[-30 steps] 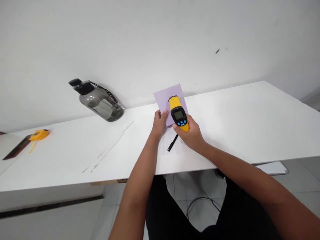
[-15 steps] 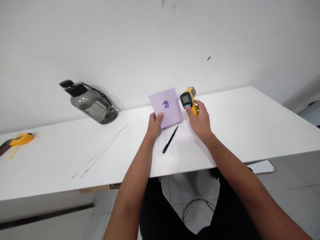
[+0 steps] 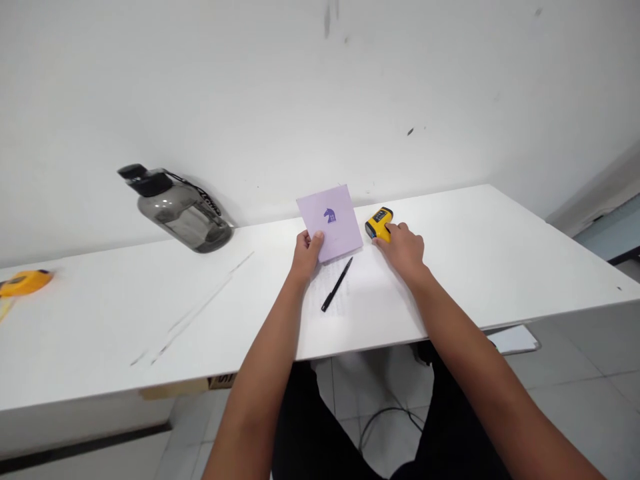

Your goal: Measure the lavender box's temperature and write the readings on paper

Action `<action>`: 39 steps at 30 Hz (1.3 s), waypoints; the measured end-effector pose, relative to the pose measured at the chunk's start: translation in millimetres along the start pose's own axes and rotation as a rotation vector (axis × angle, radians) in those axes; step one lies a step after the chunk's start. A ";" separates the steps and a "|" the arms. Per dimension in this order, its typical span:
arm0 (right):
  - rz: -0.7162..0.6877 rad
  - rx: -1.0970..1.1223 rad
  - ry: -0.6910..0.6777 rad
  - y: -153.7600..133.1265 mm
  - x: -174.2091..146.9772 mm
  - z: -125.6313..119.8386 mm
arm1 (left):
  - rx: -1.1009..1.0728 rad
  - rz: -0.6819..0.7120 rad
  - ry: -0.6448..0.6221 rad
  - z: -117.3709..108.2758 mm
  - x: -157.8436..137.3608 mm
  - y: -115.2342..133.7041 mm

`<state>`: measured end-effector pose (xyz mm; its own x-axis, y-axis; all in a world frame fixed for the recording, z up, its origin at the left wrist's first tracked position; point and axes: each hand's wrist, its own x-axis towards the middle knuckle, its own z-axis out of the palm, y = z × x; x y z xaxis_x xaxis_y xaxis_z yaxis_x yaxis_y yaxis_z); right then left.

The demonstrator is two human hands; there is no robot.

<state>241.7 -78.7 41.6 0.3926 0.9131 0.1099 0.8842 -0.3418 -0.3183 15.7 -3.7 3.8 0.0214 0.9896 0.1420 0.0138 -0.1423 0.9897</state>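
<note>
My left hand (image 3: 307,255) pinches the lower left edge of a light purple card (image 3: 340,235) with a dark horse-head emblem, its front tilted toward me. To its right, my right hand (image 3: 404,250) is closed around the handle of a yellow and black infrared thermometer (image 3: 379,223), which lies on its side at the tabletop. Its screen is turned away from view. Between my forearms a black pen (image 3: 337,285) rests on a printed sheet (image 3: 327,303), just below the card.
A grey transparent water bottle (image 3: 185,217) with a black cap stands at the left by the wall. An orange tape measure (image 3: 24,283) lies at the far left of the white table (image 3: 480,267). A cable (image 3: 383,412) runs on the floor.
My right hand has lowered the thermometer to the tabletop and turned it onto its side, hiding the screen. My left hand still holds the card. The view has shifted slightly.
</note>
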 end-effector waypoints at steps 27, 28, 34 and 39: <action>-1.025 -0.051 -0.084 -15.7 -30.0 5.5 | -0.033 -0.081 -0.045 0.1 -1.7 1.9; -0.981 0.109 -0.030 -9.9 -31.0 7.6 | -0.034 -0.081 -0.039 0.3 -1.6 1.9; -0.610 0.781 -0.249 -1.8 -57.9 17.6 | -0.054 -0.063 -0.045 1.5 -0.3 -0.4; -0.557 0.826 -0.527 -11.9 -63.5 19.3 | -0.033 -0.048 -0.038 1.2 -0.1 -1.1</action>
<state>201.4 -128.3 20.3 -0.3333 0.9393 0.0818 0.3874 0.2155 -0.8964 16.9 -3.6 2.8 0.0592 0.9938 0.0938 -0.0175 -0.0929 0.9955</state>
